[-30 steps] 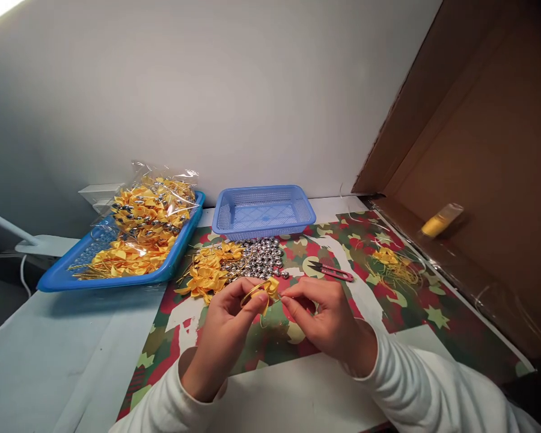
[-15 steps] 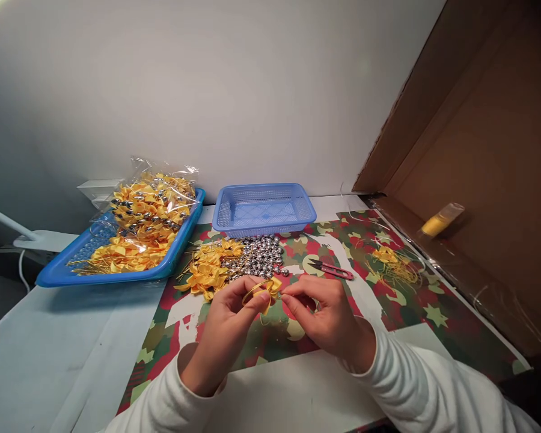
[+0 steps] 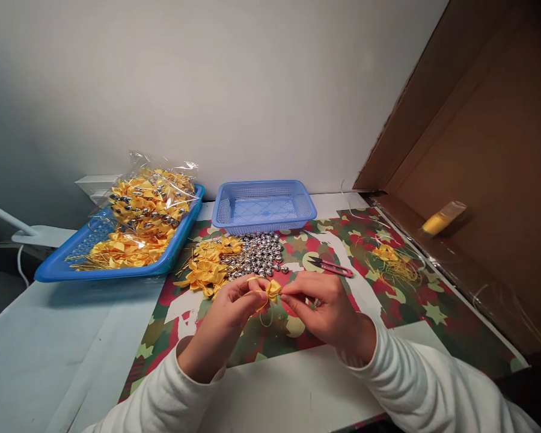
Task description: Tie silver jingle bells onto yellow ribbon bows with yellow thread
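Between my two hands is a yellow ribbon bow (image 3: 273, 289) with a thin gold cord looping below it. My left hand (image 3: 235, 308) is closed, thumb and fingers pinching the bow's left side. The fingertips of my right hand (image 3: 321, 304) are pinched together at its right edge; whatever they grip is too small to make out. Just beyond my left hand lies a pile of yellow bows (image 3: 207, 264) with gold cords. Silver bells or beads (image 3: 264, 255) are heaped beside that pile. Thread snips (image 3: 331, 266) with a red handle rest past my right hand.
A blue basket (image 3: 264, 227) stands at the back. On the left, a blue tray (image 3: 103, 275) carries finished-looking yellow bows and a clear plastic bag (image 3: 155, 198) of them with silver beads. Yellow cord scraps (image 3: 394, 264) lie right, near a cardboard wall (image 3: 487, 150) and a yellow tube (image 3: 442, 219).
The bow has turned between my fingers, and the cord loop over my left fingers looks smaller or flatter. Both hands stay in nearly the same place.
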### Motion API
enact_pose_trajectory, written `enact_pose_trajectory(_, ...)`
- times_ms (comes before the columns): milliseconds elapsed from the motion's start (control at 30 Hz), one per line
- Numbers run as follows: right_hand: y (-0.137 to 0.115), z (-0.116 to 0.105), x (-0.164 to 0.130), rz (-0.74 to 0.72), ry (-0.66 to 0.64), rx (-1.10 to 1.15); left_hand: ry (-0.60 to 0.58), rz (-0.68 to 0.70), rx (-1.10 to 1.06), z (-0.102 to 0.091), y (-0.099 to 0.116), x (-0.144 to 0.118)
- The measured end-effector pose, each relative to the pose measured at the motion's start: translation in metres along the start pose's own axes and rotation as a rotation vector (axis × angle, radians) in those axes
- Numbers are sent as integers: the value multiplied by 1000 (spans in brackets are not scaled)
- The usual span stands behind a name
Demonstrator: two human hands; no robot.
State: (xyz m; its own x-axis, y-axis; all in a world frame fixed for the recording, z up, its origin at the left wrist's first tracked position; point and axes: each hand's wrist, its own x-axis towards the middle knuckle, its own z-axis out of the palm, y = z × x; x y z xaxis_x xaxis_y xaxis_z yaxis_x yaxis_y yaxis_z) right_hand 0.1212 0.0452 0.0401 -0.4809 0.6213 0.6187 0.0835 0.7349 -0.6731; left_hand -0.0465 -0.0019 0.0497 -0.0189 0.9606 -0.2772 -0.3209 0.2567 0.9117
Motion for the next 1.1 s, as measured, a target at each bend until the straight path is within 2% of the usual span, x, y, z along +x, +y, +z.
enact_pose_trajectory(133, 2, 2, -1, 59, -4, 31, 25, -26, -55, 3, 3, -1)
enact_pose_trajectory(333, 3, 6, -1, 215, 10, 154, -5, -12, -104, 2, 2, 1)
enact_pose_trajectory(600, 6, 8, -2, 316, -1, 282, -36, -23, -139, -1, 1, 0)
enact_pose_trajectory(867, 7, 9, -3, 331, 5, 259, 10, 1, -96, 5, 4, 1)
enact_pose_trajectory(1100, 5, 7, -2, 255, -6, 162, -6, -25, -104, 4, 0, 1)
